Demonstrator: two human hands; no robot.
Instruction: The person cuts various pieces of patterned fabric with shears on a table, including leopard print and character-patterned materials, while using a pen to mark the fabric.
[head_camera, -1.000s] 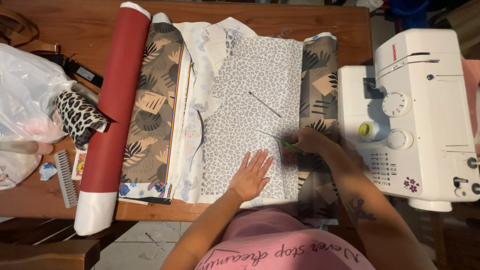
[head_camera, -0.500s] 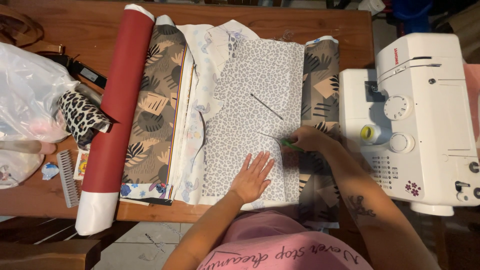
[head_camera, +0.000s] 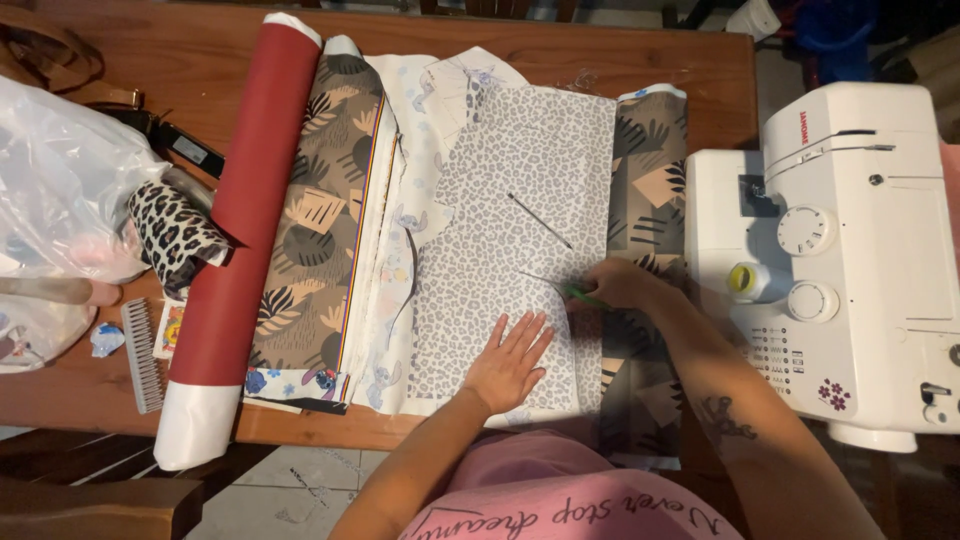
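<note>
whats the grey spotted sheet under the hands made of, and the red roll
The grey spotted sheet looks like thin woven cotton: matte, lying flat and limp under the left hand. The red roll seems smooth vinyl or leatherette, with a white backing at its end; hard to confirm.

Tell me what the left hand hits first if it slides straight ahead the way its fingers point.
The left hand lies flat on the grey leopard-print fabric, fingers pointing up and slightly right. Going straight on, it would probably first meet the thin tool held by the right hand; beyond lies a thin metal pin.
</note>
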